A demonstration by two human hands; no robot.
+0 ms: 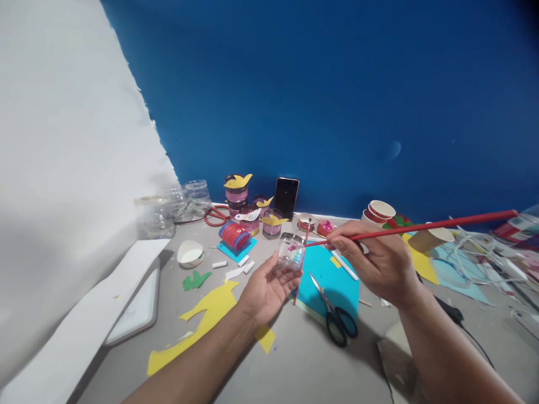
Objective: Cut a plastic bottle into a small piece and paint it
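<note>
My left hand (265, 290) is closed around a small clear plastic cup (290, 255), tilted on its side, with a dab of pink on its wall. In my right hand (374, 261) is a long red-handled paintbrush (421, 226), gripped like a pen, its tip touching the cup at the pink spot. Beneath the hands lies a blue paper sheet (314, 269). Black-handled scissors (334, 317) rest across the sheet's front edge. Another red stick (295, 294) passes behind the cup. A small container with pink paint (326, 226) stands just beyond my right hand.
Painted cups with paper birds (248, 217) stand by the wall near an upright phone (287, 197). Clear plastic cups (158, 216) and a white bowl (190, 254) are left. Yellow paper scraps (210, 308) lie in front. Paper cups (381, 210) and tangled cables (475, 258) lie right.
</note>
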